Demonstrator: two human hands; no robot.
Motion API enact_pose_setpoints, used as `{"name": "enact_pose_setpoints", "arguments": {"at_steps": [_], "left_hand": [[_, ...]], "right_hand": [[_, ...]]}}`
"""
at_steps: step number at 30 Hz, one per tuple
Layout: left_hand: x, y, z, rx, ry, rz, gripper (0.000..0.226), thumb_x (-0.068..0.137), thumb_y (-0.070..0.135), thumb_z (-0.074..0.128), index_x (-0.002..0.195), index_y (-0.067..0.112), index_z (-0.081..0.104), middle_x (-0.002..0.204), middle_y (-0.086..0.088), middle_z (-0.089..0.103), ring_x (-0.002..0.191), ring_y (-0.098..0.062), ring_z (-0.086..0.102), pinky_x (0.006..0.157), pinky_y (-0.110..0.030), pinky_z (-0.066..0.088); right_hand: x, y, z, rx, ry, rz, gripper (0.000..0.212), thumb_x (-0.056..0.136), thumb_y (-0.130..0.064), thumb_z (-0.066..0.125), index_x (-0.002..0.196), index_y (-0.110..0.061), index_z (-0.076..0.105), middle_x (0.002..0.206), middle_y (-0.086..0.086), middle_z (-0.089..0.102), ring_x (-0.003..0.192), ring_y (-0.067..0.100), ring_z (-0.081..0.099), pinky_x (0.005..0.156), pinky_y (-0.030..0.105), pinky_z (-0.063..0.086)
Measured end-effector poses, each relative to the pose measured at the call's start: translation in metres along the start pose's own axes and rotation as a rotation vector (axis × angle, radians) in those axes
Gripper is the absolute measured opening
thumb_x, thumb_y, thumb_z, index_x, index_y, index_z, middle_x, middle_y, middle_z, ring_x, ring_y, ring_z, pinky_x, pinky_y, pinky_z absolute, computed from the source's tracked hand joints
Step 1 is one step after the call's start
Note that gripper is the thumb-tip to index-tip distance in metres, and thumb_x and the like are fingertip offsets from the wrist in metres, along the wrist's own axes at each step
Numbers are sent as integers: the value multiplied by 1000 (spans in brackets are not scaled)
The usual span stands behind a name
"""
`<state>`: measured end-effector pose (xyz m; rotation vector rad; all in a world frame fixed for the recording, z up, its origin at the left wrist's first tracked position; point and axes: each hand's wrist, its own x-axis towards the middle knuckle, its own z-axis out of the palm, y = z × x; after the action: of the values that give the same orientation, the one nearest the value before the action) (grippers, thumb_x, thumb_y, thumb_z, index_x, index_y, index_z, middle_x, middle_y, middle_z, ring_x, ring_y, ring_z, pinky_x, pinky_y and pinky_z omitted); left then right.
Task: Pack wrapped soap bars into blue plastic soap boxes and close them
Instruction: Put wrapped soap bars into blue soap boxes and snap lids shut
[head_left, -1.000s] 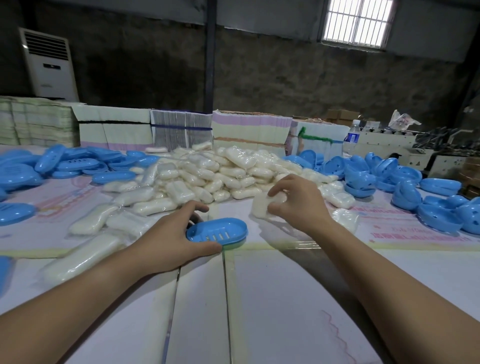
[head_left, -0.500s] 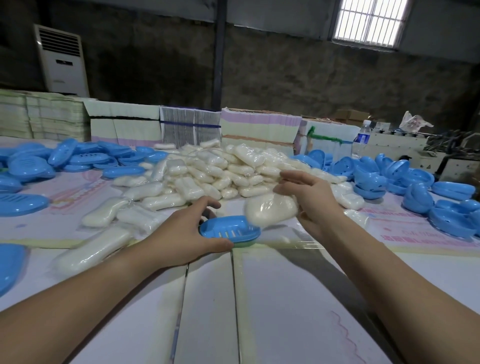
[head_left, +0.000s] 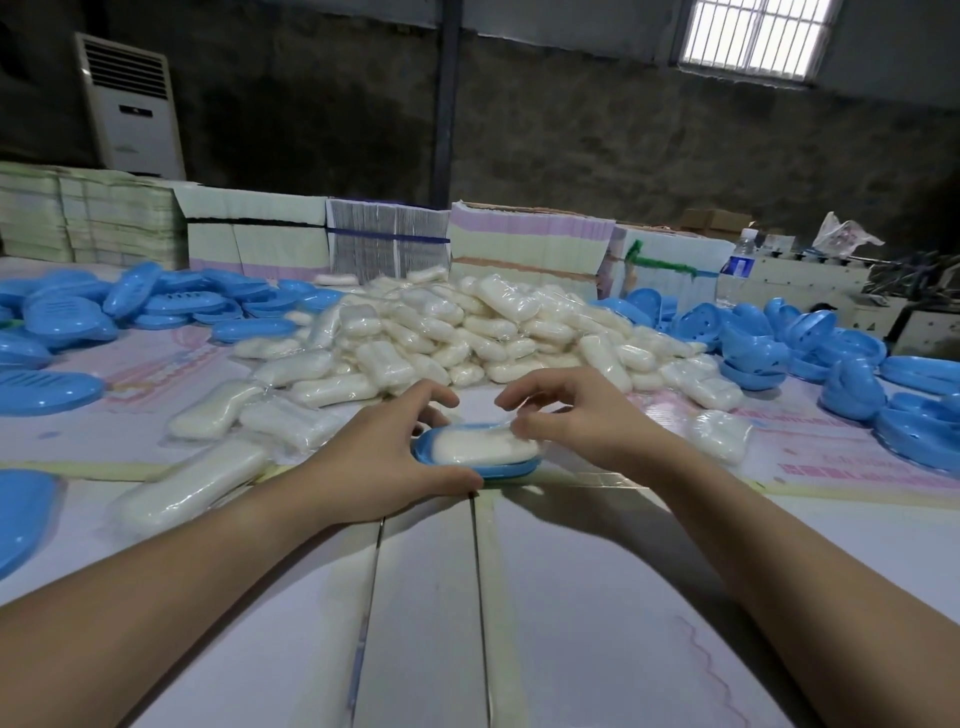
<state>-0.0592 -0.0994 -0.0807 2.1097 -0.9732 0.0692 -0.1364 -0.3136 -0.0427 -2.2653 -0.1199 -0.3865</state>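
A blue oval soap box base (head_left: 506, 470) sits on the white table in front of me. A white wrapped soap bar (head_left: 480, 448) lies in it. My left hand (head_left: 384, 454) grips the box's left end, thumb along its near rim and fingers curled behind it. My right hand (head_left: 576, 418) is at the bar's right end, fingertips pinching the wrapper. A big heap of wrapped soap bars (head_left: 467, 332) lies just beyond.
Blue box halves are piled at the left (head_left: 130, 306) and at the right (head_left: 810, 353). Loose wrapped bars (head_left: 218, 421) lie left of my hand, one more (head_left: 719, 434) to the right. Stacks of flat cartons (head_left: 384, 244) line the back edge, with a water bottle (head_left: 740, 262).
My right hand has carried the wrapped bar down from above the box and set it into the blue base. The left hand has kept its hold on the base.
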Motion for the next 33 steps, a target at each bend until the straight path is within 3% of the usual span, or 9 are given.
{"name": "enact_pose_setpoints", "arguments": {"at_steps": [6, 10, 14, 19, 25, 30, 33], "left_hand": [[-1, -1, -1, -6, 1, -11, 69, 63, 51, 88, 119, 45, 48, 103, 27, 58, 97, 23, 49, 70, 0, 42], [-1, 0, -1, -16, 4, -8, 66, 65, 44, 90, 117, 42, 50, 104, 24, 59, 93, 20, 51, 70, -1, 42], [-2, -1, -2, -18, 15, -12, 63, 64, 43, 90, 115, 42, 52, 104, 22, 59, 86, 18, 54, 69, -1, 42], [-2, -3, -2, -33, 13, -13, 60, 62, 47, 89, 109, 46, 52, 106, 25, 60, 91, 17, 55, 69, -2, 42], [0, -5, -2, -36, 12, -5, 58, 63, 45, 89, 108, 48, 52, 107, 23, 62, 91, 14, 57, 69, -3, 43], [0, -5, -3, -39, 18, -6, 56, 63, 45, 90, 105, 48, 54, 103, 24, 61, 89, 12, 58, 68, -4, 44], [0, -5, -3, -36, 28, 5, 55, 64, 42, 91, 104, 46, 54, 102, 23, 61, 89, 14, 56, 69, -3, 43]], "right_hand": [[-7, 2, -21, 88, -53, -2, 30, 76, 4, 76, 90, -22, 75, 96, -6, 74, 96, 13, 67, 83, 21, 55], [-8, 2, -13, 87, -101, 1, 30, 76, 6, 76, 90, -20, 75, 91, 3, 74, 83, 8, 68, 74, 17, 54], [-4, 3, -1, 67, -110, -13, 35, 77, 7, 75, 86, -26, 74, 71, -10, 71, 72, 0, 66, 70, 15, 53], [-6, 7, -11, 94, -85, -38, 31, 73, 2, 80, 92, -22, 76, 96, -1, 74, 93, 11, 69, 84, 25, 57], [-6, 4, -2, -33, -60, -67, 27, 76, -2, 79, 88, -26, 73, 88, -8, 70, 82, 1, 64, 76, 17, 53], [-5, 9, 0, -201, -16, -144, 18, 82, -14, 78, 95, -24, 73, 102, -9, 66, 95, 8, 58, 86, 24, 50], [-4, 13, 2, -233, -27, -135, 18, 85, -20, 74, 94, -35, 70, 100, -18, 65, 95, 4, 58, 86, 24, 49]]}}
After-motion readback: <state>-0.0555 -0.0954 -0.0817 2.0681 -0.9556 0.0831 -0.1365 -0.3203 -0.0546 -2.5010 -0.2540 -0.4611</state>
